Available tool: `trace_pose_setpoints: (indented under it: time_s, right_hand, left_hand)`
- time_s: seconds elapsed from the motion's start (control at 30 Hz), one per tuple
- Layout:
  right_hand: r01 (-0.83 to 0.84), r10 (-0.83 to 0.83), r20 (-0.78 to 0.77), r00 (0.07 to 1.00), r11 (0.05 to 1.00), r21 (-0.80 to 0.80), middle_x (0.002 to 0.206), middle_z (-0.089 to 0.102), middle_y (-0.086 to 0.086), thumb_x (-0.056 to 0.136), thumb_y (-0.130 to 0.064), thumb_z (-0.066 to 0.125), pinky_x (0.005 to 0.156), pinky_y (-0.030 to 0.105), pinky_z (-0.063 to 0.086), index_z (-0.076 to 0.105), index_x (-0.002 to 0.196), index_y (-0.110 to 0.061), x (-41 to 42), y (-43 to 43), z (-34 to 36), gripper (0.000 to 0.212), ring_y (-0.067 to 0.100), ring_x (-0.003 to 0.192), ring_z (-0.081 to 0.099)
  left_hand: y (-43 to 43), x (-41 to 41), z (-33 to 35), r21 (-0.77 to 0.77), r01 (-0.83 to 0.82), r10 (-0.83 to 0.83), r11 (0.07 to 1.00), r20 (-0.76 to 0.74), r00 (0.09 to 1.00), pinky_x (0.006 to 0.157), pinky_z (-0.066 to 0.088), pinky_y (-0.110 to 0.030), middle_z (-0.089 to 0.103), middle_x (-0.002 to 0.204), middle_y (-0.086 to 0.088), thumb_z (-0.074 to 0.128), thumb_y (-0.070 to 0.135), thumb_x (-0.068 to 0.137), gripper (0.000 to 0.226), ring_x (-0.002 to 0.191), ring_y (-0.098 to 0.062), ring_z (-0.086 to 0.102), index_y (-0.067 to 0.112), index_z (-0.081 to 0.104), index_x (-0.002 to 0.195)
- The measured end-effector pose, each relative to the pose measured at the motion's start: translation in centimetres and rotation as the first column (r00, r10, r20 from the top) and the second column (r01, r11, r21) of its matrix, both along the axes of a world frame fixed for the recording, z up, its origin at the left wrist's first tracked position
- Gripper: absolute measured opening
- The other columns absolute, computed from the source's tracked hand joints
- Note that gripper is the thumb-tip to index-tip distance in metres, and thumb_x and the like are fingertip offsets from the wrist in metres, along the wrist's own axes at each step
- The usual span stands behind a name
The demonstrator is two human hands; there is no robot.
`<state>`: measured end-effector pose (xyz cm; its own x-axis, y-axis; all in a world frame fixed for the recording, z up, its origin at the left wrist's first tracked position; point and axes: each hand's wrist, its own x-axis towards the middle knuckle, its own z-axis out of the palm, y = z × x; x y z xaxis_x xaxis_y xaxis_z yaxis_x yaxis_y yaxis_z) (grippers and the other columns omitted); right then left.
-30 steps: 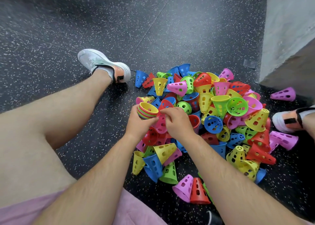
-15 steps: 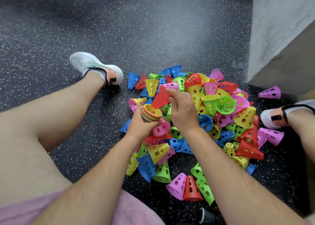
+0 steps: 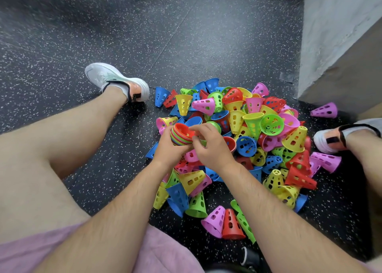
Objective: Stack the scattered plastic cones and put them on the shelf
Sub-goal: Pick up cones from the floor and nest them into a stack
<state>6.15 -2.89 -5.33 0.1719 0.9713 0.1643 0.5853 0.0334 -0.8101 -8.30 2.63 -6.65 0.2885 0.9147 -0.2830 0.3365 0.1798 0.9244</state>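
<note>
Between left hand (image 3: 167, 153) and right hand (image 3: 211, 147), one stack (image 3: 180, 136)

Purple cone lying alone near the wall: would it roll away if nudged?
Lying on its tapered side, the purple cone would probably roll in a curve, not straight. Its holed plastic wall suggests it is light.

Pale pink shorts (image 3: 165, 252) of soft fabric cover the lap. Legs, hairy forearms, left hand (image 3: 167, 152) and right hand (image 3: 213, 148) are bare. The left sneaker (image 3: 107, 78) is light grey with a mint streak, an orange heel patch and a black tab. The right sneaker (image 3: 325, 142) shows the same orange heel and black tab.
</note>
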Motion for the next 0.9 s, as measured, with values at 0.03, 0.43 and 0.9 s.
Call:
trace_pose_setpoints:
  time_s: [0.03,0.43,0.9]
  right_hand:
    - [0.016,-0.016,-0.014,1.0,0.999,-0.04,0.111,0.055,-0.005,0.097,-0.012,0.055,0.093,0.026,0.049,0.062,0.121,-0.016,0.1,-0.1,-0.1,0.025,0.007,0.105,0.055]
    - [0.02,-0.007,0.045,0.999,0.952,-0.304,0.132,0.062,-0.005,0.085,-0.011,0.063,0.103,0.018,0.028,0.075,0.084,-0.017,1.2,-2.2,-1.8,0.014,0.009,0.127,0.046]
    - [0.198,-0.225,-0.06,0.973,0.934,-0.297,0.121,0.048,-0.006,0.091,-0.04,0.068,0.101,0.03,0.045,0.053,0.133,-0.015,3.2,-2.3,-1.1,0.051,0.01,0.114,0.049]
  left_hand:
    - [0.0,0.0,-0.1,-0.008,0.0,0.0,1.0,0.003,1.0,0.065,0.05,-0.011,0.069,0.101,0.002,0.092,0.012,0.074,0.06,0.077,0.005,0.066,0.019,0.055,0.121]
    - [-0.3,-0.2,-0.6,-0.017,-0.003,0.003,1.0,-0.023,1.0,0.066,0.046,-0.005,0.069,0.103,0.002,0.094,0.015,0.073,0.063,0.086,-0.002,0.066,0.017,0.054,0.121]
    - [0.2,-0.4,-0.6,0.017,-0.171,0.171,0.985,0.015,0.985,0.088,0.055,-0.033,0.069,0.107,0.004,0.094,0.023,0.073,0.061,0.099,-0.014,0.069,0.023,0.057,0.122]
